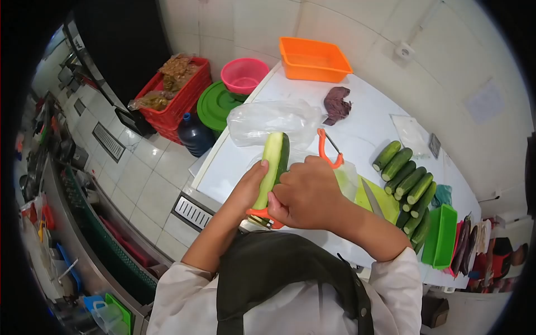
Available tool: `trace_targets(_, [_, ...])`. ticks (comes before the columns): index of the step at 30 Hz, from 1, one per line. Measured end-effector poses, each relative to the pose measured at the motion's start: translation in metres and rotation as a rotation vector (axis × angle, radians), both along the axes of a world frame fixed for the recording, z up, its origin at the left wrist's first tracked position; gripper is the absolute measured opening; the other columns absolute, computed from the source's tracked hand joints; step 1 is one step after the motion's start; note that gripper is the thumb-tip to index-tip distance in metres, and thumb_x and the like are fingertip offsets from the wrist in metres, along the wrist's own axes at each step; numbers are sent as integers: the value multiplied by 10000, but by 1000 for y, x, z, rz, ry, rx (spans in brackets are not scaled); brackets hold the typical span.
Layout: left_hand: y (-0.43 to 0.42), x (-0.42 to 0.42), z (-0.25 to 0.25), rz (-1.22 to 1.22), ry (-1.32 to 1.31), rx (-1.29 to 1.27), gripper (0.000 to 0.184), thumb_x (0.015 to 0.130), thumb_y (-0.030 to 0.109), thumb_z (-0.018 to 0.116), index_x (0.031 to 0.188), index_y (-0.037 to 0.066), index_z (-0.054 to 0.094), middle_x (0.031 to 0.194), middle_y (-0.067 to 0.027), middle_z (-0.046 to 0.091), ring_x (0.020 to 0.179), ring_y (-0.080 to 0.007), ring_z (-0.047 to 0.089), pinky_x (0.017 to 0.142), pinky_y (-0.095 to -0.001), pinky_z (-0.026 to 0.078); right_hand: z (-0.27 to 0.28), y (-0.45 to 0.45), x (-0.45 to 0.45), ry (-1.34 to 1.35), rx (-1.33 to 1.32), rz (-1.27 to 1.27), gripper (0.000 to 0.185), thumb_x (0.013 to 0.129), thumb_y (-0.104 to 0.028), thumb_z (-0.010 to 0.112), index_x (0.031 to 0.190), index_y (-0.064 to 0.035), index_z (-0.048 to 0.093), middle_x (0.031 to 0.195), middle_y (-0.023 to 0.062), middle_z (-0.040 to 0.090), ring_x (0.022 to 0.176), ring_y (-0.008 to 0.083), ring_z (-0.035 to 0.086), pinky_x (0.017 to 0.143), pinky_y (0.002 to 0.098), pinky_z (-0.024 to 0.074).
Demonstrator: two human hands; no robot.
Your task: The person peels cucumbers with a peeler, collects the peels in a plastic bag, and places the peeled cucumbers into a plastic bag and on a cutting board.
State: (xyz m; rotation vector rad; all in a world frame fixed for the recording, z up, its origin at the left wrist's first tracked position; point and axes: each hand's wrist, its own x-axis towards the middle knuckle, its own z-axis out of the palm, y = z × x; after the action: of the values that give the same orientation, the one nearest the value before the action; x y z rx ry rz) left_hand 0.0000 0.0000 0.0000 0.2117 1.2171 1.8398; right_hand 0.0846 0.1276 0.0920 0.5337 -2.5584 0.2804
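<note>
My left hand (250, 184) is closed around a partly peeled cucumber (272, 162), which points away from me. A pale stripe runs down the cucumber beside dark green skin. My right hand (307, 190) is closed on an orange peeler (258, 212) at the cucumber's near end; the fingers hide part of it. A second orange peeler (322, 144) lies on the table beyond my right hand. To the right, a knife (371, 196) rests on a yellow-green cutting board (385, 196). Several unpeeled cucumbers (412, 181) are piled beside the board.
The white table (371, 131) holds a clear plastic bag (273, 120), an orange basin (315, 58), a crumpled purplish cloth (337, 106) and a green tray (440, 237). Left of it on the floor stand a red crate (173, 109), a green-lidded bin (215, 106) and a blue jug (195, 135).
</note>
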Motion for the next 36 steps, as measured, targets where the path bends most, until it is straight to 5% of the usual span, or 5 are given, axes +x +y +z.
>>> trace_targets(6, [-28, 6, 14, -255, 220, -38, 471, 1002, 437, 393, 1179, 19, 518, 866, -117, 640, 639, -174, 615, 575, -307, 518, -2, 49, -29, -4, -4, -23, 274, 671, -191, 623, 455, -104, 478, 458, 56, 451, 456, 274, 478, 474, 404, 343])
trace_targets(15, [-41, 0, 30, -476, 44, -106, 482, 992, 420, 417, 1198, -9, 493, 840, -138, 628, 635, -190, 615, 565, -298, 515, -19, 154, -51, -145, 139, -332, 296, 728, -254, 546, 505, -74, 620, 475, 117, 536, 450, 325, 523, 481, 427, 408])
trace_targets(19, [-26, -5, 23, -351, 48, -73, 483, 990, 442, 401, 1221, 23, 465, 859, -136, 612, 645, -197, 612, 539, -308, 515, -29, 160, -35, -317, -264, -441, 388, 823, -399, 550, 710, -59, 698, 601, 99, 624, 483, 277, 553, 488, 383, 422])
trace_targets(23, [-13, -1, 13, -292, 27, -39, 458, 993, 450, 385, 1217, 57, 456, 874, -141, 598, 655, -198, 600, 527, -312, 510, -47, 144, -12, -652, -1260, -112, 435, 791, -358, 696, 1129, -87, 662, 823, 15, 649, 639, 168, 563, 632, 291, 472])
trace_targets(36, [-15, -7, -5, -251, 224, -182, 459, 1001, 383, 411, 1333, 66, 407, 880, -104, 596, 657, -167, 589, 570, -294, 505, -72, 98, -12, -605, -1362, -339, 358, 753, -129, 769, 1082, -30, 664, 863, 14, 648, 758, 63, 570, 683, 240, 461])
